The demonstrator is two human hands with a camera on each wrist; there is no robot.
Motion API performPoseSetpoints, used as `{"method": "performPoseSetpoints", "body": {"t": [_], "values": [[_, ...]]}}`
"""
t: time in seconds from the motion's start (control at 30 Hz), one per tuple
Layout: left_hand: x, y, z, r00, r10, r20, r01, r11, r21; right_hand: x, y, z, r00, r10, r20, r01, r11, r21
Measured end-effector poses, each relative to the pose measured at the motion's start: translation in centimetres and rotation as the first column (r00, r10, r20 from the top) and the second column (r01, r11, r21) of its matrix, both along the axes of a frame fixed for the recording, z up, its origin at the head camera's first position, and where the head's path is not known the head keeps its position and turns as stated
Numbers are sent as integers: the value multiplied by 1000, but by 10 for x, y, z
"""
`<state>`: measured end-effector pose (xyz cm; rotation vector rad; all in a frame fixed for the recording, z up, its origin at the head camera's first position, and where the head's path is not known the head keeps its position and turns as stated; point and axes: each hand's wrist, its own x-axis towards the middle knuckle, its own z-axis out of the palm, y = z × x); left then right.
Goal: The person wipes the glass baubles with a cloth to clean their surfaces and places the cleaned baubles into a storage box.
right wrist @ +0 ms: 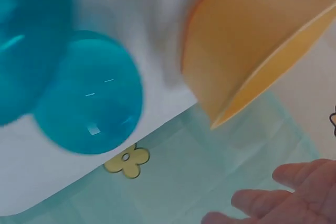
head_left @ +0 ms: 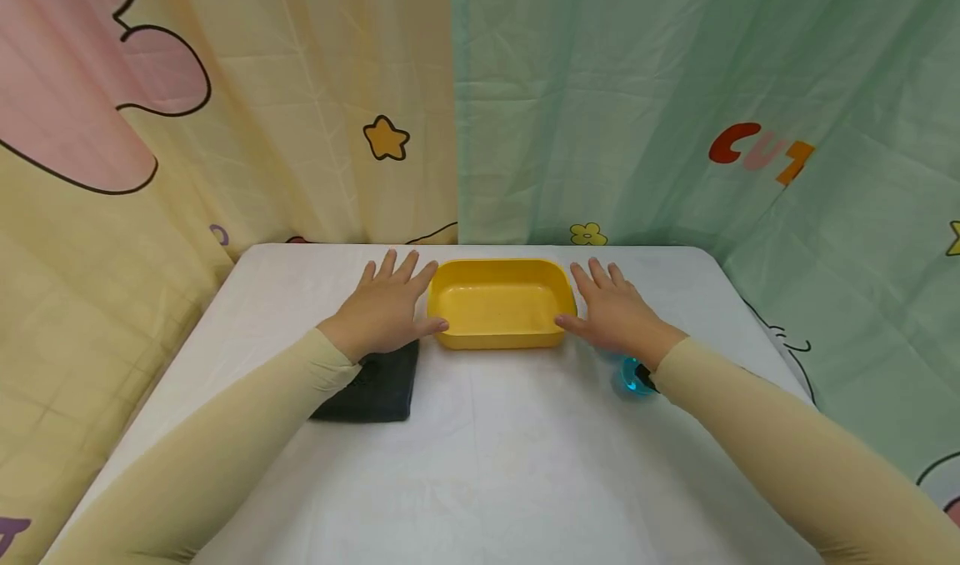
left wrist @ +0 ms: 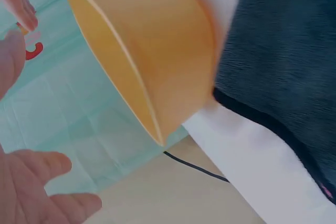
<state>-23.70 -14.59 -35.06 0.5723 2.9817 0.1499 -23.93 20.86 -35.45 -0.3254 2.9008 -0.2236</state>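
A yellow rectangular basin (head_left: 498,302) sits on the white-covered table, and its inside is bare. My left hand (head_left: 386,307) is held at its left end, fingers straight and spread, thumb close to the rim. My right hand (head_left: 618,319) is at the opposite end in the same way, thumb by the rim. Both wrist views show the fingers apart from the basin wall (left wrist: 173,45). Under the left wrist lies a dark cloth (head_left: 382,390), partly covered by the forearm. Beside the right wrist are blue see-through round objects (right wrist: 92,95), partly hidden in the head view.
The table (head_left: 502,465) has a white cover and reaches back to hanging curtains, yellowish (head_left: 322,132) on the left and green (head_left: 585,115) on the right. Something small and black (head_left: 645,375) shows at the blue objects, by the right sleeve.
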Motion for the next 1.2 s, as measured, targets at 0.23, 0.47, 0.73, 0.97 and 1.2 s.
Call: {"method": "performPoseSetpoints", "body": {"t": [0.23, 0.47, 0.73, 0.97, 1.2], "values": [[24, -36, -7, 993, -81, 87, 82, 997, -1, 30, 49, -3, 999, 9, 37, -8, 1000, -17], [47, -67, -23, 978, -65, 201, 62, 998, 22, 62, 80, -9, 999, 12, 40, -10, 999, -51], [54, -72, -49, 948, 4, 319, 1, 1000, -14, 77, 92, -25, 997, 25, 74, -20, 997, -68], [59, -69, -60, 966, 22, 257, -15, 999, -32, 77, 89, -38, 999, 33, 38, -31, 998, -53], [59, -63, -63, 979, 20, 201, -13, 999, -38, 77, 88, -44, 1000, 9, -4, -10, 999, -34]]}}
